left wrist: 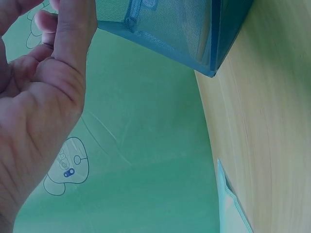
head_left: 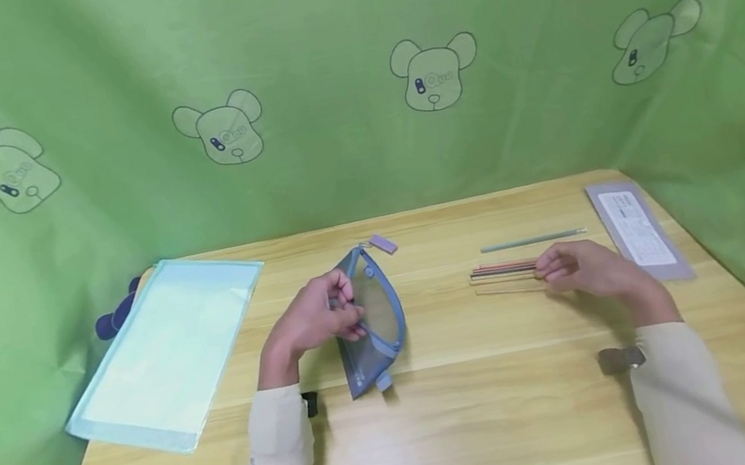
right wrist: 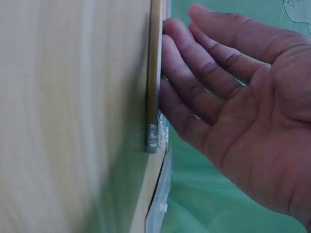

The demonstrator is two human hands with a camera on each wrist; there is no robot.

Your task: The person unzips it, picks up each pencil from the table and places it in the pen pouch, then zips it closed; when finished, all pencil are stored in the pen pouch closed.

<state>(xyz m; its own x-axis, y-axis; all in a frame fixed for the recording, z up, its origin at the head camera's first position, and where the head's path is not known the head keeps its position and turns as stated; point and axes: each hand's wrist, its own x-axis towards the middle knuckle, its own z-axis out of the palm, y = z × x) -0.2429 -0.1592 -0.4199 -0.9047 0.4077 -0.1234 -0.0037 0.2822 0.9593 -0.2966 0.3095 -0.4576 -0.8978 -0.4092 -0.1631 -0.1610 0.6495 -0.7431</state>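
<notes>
My left hand [head_left: 312,314] grips the edge of a blue mesh pencil pouch [head_left: 393,304], which stands with its zipped mouth spread wide. In the left wrist view the pouch's mesh side [left wrist: 170,29] rises beside the fingers. To the right, my right hand [head_left: 588,269] is at the end of several pencils [head_left: 499,270] lying side by side on the table. Its fingertips reach the row, and the thumb stays apart from them. One light wooden pencil [right wrist: 153,73] with a metal-banded end lies nearest the right wrist camera. A grey-green pencil [head_left: 531,240] lies separately behind the row.
A clear teal-edged folder [head_left: 162,353] lies at the left, overhanging the table edge. At the right edge is a purple packet [head_left: 642,231] with a white label. A small purple block [head_left: 384,244] lies behind the pouch. Green curtain [head_left: 347,170] surrounds the wooden table [head_left: 465,416].
</notes>
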